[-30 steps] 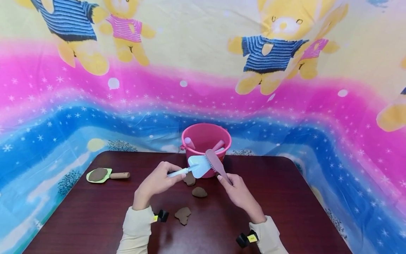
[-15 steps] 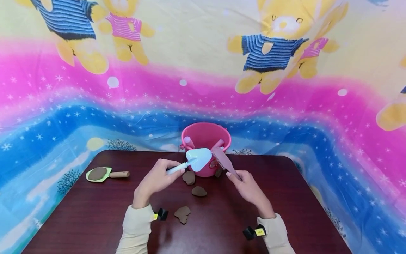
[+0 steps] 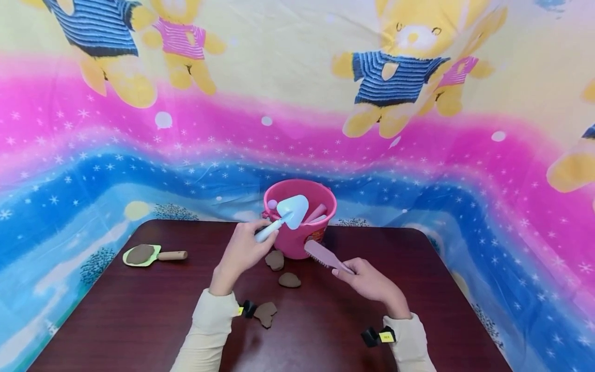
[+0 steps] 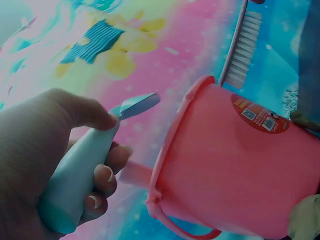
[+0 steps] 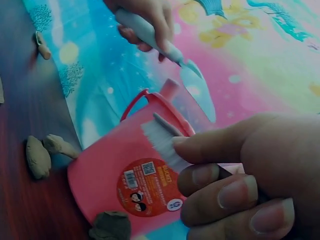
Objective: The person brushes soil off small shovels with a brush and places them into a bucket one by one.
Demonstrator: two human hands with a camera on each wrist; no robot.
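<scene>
My left hand (image 3: 241,253) grips the handle of a light blue trowel (image 3: 294,212), whose blade is raised in front of the pink bucket's mouth. In the left wrist view the fingers wrap the trowel's handle (image 4: 80,175). My right hand (image 3: 369,281) holds a mauve brush (image 3: 323,254) by its handle, low before the bucket (image 3: 289,243). White bristles (image 5: 162,145) show in the right wrist view. Trowel and brush are apart. Lumps of brown clay (image 3: 290,280) lie on the table below the hands, with another lump (image 5: 111,226) by the bucket's base.
Several handles, one of them pink (image 3: 317,212), stick up inside the bucket. At the table's left lies a green scoop (image 3: 155,252) with a wooden handle and a clay piece (image 3: 140,254) on it. A printed cloth (image 3: 279,144) hangs behind the dark table (image 3: 139,310).
The brush was against the trowel blade and has moved away, right and down, with my right hand. My left hand has lifted the trowel up toward the bucket's mouth.
</scene>
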